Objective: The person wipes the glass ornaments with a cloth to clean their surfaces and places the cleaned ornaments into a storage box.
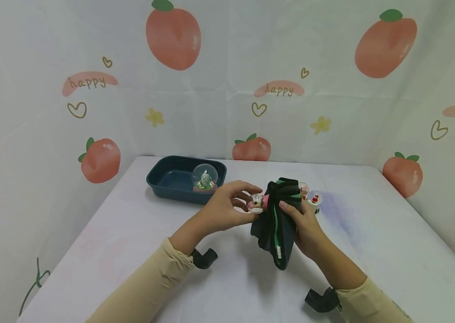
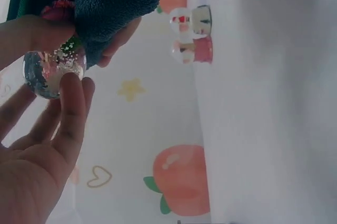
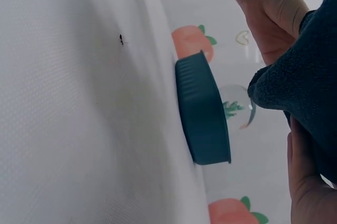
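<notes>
My left hand [image 1: 227, 204] grips a small snow globe [image 1: 255, 204] by its glass ball, fingers and thumb spread around it. White flakes float inside the ball, and its pink base points toward my right hand [image 1: 306, 226]. That hand grips a dark green towel [image 1: 273, 233] with black and light green edging, thumb pressed on the front. The towel [image 2: 113, 8] lies against the globe's base and hangs down in folds. In the left wrist view the globe [image 2: 55, 69] sits between the left thumb and fingers; the towel hides part of it.
Behind the left hand stands a dark blue tray [image 1: 171, 190] holding a larger snow globe [image 1: 205, 178]. Beyond the right hand are two small snow globes, one with a white base [image 2: 201, 21] and one with a pink base [image 2: 204, 49]. A peach-printed curtain [image 1: 211, 112] backs the white table [image 1: 122, 269].
</notes>
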A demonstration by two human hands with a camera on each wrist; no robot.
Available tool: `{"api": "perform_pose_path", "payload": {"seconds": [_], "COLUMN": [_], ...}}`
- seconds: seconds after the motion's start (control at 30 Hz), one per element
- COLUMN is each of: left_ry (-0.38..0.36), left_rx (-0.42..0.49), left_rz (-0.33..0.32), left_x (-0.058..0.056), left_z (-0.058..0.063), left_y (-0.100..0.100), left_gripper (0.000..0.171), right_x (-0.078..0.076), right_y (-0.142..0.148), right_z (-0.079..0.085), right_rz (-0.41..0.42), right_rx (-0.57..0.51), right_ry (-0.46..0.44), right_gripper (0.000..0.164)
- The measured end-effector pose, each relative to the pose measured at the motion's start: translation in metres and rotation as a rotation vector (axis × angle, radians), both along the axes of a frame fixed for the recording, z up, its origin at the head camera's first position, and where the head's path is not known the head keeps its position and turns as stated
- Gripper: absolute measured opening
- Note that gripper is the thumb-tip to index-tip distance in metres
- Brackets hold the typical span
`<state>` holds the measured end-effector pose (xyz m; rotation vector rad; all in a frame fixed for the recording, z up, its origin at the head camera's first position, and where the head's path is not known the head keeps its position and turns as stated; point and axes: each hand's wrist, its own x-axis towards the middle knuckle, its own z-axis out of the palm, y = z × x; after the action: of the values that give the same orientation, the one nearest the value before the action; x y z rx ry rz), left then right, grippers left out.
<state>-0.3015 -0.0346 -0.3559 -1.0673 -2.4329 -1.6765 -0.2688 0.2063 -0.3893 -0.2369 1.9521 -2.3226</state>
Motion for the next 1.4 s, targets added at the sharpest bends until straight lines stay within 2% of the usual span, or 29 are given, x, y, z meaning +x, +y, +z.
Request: {"api": "perform_pose_path", "payload": {"seconds": [0.13,0.27,0.43,0.63,0.83,1.0,1.1,1.17,1.33,1.4], "left_ry": [0.043,0.113,0.190,0.225,0.169,0.073,0.040,0.035,0.028,0.050], "left_rx": [0.021,0.024,0.026,0.008,-0.025,-0.079,-0.082,-0.071,0.008,0.027], "left_rz": [0.026,0.029,-0.002,-0.051,-0.047,0.011,0.026,0.009,-0.087,-0.115], "left_x": [-0.0008,-0.0004,0.0001,-0.0011,-0.0022,-0.0013,-0.0018,-0.0026,-0.0044,-0.0045], "left_z": [-0.0004,-0.0007,-0.0004,-0.0014,-0.0021,-0.0018,-0.0020,-0.0024,-0.0022,-0.0013], "left_y": [0.0009,0.0008,0.0002,-0.0019,-0.0018,-0.0021,-0.0023,-0.0024,-0.0035,-0.0037], "left_gripper": [0.052,0.046,0.043,0.045,0.036,0.032,0.035,0.041,0.061,0.061], "right_x": [-0.0007,0.0002,0.0011,0.0023,0.0033,0.0051,0.0051,0.0046,0.0024,0.0019], "right_y": [-0.0001,-0.0008,-0.0024,-0.0018,-0.0016,-0.0016,-0.0021,-0.0022,-0.0018,-0.0014], "right_z": [-0.0007,0.0004,0.0010,0.0015,0.0000,-0.0006,-0.0003,0.0002,0.0005,0.0000], "right_rz": [-0.012,-0.020,0.001,0.000,-0.014,-0.007,-0.014,-0.030,-0.065,-0.063], "right_rx": [0.015,0.026,0.036,0.041,0.038,0.029,0.018,0.010,-0.025,-0.038], "right_ry": [0.009,-0.026,-0.049,-0.041,0.024,0.096,0.088,0.062,-0.003,-0.014], "right_gripper": [0.041,0.043,0.042,0.046,0.040,0.039,0.036,0.035,0.030,0.027]}}
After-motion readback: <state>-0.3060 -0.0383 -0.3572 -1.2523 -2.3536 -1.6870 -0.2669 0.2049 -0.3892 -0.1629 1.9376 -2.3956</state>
